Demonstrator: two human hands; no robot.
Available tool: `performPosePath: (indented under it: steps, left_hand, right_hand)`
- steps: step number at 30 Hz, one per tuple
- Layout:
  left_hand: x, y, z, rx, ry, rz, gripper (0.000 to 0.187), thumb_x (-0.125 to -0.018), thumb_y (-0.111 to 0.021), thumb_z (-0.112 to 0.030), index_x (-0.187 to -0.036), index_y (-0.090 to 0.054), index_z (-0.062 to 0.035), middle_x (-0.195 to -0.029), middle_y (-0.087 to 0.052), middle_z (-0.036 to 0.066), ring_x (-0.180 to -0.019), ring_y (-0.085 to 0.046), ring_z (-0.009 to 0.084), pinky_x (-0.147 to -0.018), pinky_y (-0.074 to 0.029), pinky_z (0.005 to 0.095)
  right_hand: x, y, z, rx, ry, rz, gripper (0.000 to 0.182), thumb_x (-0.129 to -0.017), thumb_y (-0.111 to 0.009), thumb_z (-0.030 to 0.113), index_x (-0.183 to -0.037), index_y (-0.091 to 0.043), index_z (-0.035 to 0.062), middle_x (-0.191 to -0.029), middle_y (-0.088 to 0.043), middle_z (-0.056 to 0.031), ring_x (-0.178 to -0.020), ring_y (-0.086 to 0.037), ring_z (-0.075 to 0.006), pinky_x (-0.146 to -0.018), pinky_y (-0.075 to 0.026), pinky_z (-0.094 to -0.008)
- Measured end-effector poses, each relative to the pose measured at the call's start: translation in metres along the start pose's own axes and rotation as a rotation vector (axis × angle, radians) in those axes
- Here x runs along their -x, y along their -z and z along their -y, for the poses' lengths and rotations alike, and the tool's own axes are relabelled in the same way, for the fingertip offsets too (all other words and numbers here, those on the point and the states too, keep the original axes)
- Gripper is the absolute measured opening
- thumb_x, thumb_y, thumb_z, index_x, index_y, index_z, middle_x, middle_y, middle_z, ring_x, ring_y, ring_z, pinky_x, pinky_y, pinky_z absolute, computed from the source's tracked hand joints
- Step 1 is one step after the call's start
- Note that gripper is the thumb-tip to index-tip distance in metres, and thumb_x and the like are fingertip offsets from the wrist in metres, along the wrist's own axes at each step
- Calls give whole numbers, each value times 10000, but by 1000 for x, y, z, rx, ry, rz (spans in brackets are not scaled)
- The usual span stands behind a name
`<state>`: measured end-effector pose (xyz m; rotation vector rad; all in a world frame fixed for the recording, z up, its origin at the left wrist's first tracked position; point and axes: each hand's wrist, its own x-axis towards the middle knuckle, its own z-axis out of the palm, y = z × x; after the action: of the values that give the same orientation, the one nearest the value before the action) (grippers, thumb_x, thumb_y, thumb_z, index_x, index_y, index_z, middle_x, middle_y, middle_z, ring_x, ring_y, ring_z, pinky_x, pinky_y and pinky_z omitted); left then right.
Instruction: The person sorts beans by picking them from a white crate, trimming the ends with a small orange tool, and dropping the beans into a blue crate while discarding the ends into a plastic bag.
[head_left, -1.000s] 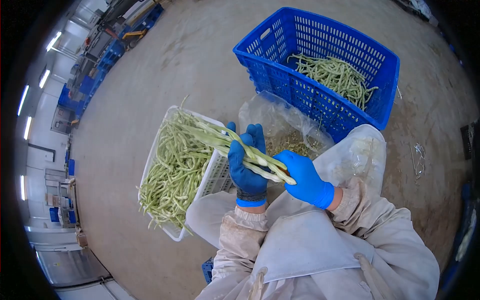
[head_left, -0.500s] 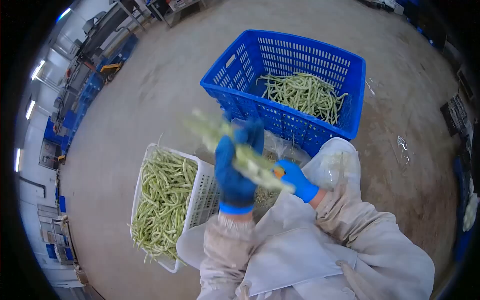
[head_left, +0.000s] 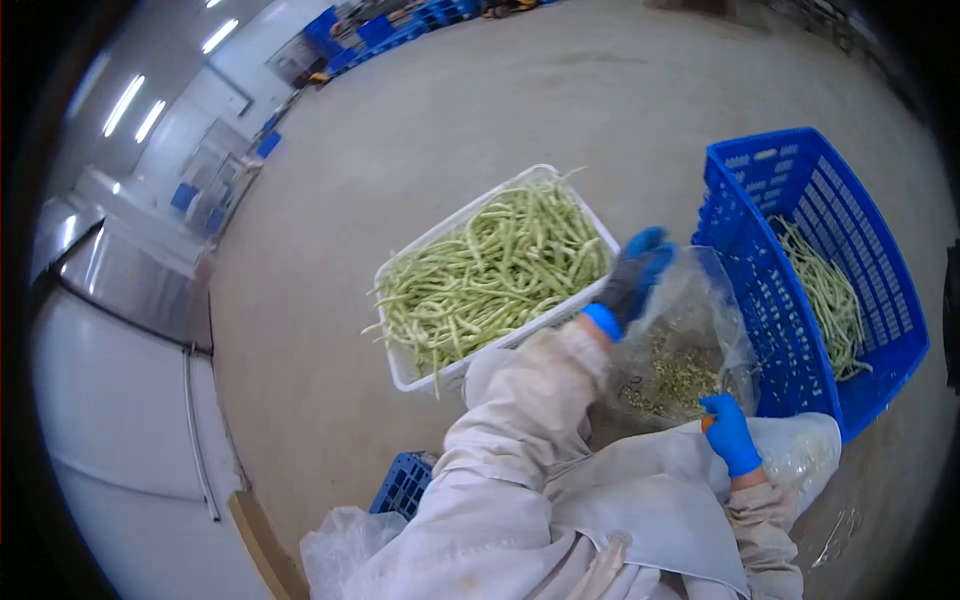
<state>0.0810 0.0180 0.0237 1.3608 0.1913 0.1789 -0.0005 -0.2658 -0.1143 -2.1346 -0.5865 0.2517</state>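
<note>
My left hand (head_left: 636,278), in a dark blue glove, is beside the right rim of the white crate (head_left: 398,368). Its fingers are stretched out and slightly blurred, with no beans in them. Long green beans (head_left: 490,270) fill that crate. A light blue glove covers my right hand (head_left: 732,436), which is closed around a small orange-handled tool (head_left: 708,422); the rest of it is hidden. Between the hands lies a clear plastic bag (head_left: 715,300) with small green bean trimmings (head_left: 680,375) on it.
The tall blue basket (head_left: 745,240) at the right has more long beans (head_left: 825,295) inside. A blue plastic crate (head_left: 402,484) and crumpled plastic (head_left: 345,545) are near my left side. A white wall panel (head_left: 110,400) stands at the far left.
The bundle of long beans is gone from my left hand, whose fingers have opened. My view has swung left toward the white crate. The orange-handled tool stays in my right hand.
</note>
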Motion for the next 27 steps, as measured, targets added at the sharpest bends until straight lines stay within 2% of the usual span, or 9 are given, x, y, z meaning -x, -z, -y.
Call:
performPosePath:
  steps: [4, 7, 8, 9, 13, 15, 18, 21, 27]
  left_hand:
    - [40, 180, -15, -257, -86, -393, 457, -852, -620, -146, -1255, -474, 12, -1196, -544, 92, -1066, -523, 153, -922, -427, 285]
    - [80, 337, 17, -726, -249, -788, 415, -827, -640, -234, -1144, -543, 16, -1130, -565, 181, -1017, -540, 281, -883, -428, 353]
    - [111, 312, -23, -572, -222, -935, 420, -817, -646, -215, -1128, -533, 43, -1118, -563, 172, -1011, -534, 245, -859, -434, 338]
    - [119, 391, 18, -563, -258, -955, 432, -817, -638, -198, -1140, -514, 60, -1066, -581, 146, -928, -551, 211, -795, -452, 337]
    - [165, 418, 3, -646, -48, -1046, 388, -797, -646, -265, -1026, -616, 47, -891, -650, 127, -788, -591, 188, -711, -465, 335]
    - [160, 424, 5, -269, 187, -1068, 381, -784, -649, -313, -944, -661, 32, -857, -660, 142, -792, -597, 185, -713, -463, 331]
    - [134, 459, 42, -329, 91, -968, 415, -756, -666, -362, -909, -677, 23, -868, -665, 174, -836, -623, 247, -746, -467, 355]
    - [98, 520, 88, -790, 229, -983, 635, -727, -677, -410, -1161, -543, 34, -1129, -590, 203, -1042, -572, 333, -882, -440, 389]
    - [54, 478, 29, -1089, 520, -1066, 610, -731, -671, -384, -1184, -523, -3, -1152, -573, 208, -1053, -557, 352, -890, -434, 407]
  right_hand:
    - [-5, 1, 2, 41, 179, 9, 257, -752, -598, 31, -1009, -618, 21, -952, -621, -159, -854, -591, -225, -751, -469, -331]
    - [-10, 0, 3, -72, -191, 133, 269, -766, -616, 59, -1033, -617, 22, -965, -629, -141, -866, -593, -219, -755, -468, -324]
    - [-11, -1, -2, -71, -222, 138, 259, -769, -619, 64, -1025, -618, 19, -962, -631, -133, -863, -593, -214, -757, -469, -322]
    - [-11, -2, -7, -67, -254, 141, 250, -773, -623, 70, -1016, -619, 16, -958, -634, -125, -860, -593, -210, -759, -469, -320]
    - [-17, -8, -24, -33, -239, 138, 214, -773, -611, 59, -980, -628, 7, -905, -639, -119, -825, -594, -202, -748, -469, -315]
    - [-21, -9, -28, -68, -253, 153, 172, -765, -593, 35, -927, -636, -4, -851, -642, -116, -798, -596, -197, -737, -469, -313]
    - [-21, -10, -15, -42, -291, 119, 153, -752, -576, 8, -890, -640, -6, -823, -644, -113, -786, -595, -188, -727, -469, -313]
    - [-17, -10, -34, -29, -343, 151, 151, -748, -558, 6, -871, -644, -9, -841, -648, -106, -804, -598, -186, -744, -470, -312]
    - [-16, -11, -41, 23, -343, 150, 134, -750, -588, 27, -868, -645, -2, -813, -652, -115, -764, -604, -185, -699, -475, -311]
